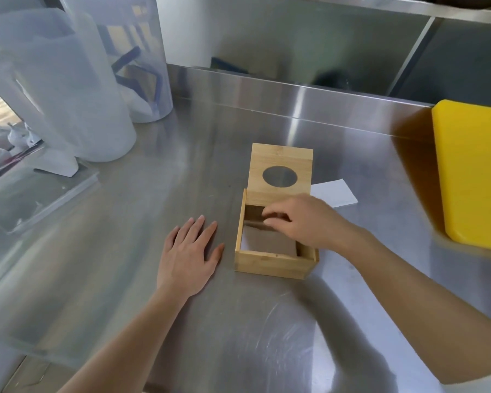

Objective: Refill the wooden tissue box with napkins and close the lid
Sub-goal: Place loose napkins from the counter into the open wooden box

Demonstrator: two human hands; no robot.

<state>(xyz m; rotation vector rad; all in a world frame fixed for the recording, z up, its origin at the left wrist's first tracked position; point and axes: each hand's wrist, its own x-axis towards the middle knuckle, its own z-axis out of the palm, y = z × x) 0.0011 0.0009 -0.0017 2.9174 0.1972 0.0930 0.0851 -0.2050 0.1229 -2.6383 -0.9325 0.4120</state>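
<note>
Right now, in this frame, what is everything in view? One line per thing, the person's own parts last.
wooden box: 1, light wood, counter centre, open
lid: 1, light wood with oval hole, slid back past the box
napkins: brownish, inside box
white paper: 1, right of lid
cutting board: 1, yellow, right edge
plastic pitchers: 2, translucent, back left
counter: 1, steel
left hand: flat on counter
right hand: fingers over box opening

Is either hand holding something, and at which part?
Left hand lies flat on the table, holding nothing. Right hand reaches into the wooden box; any grip cannot be told.
</note>
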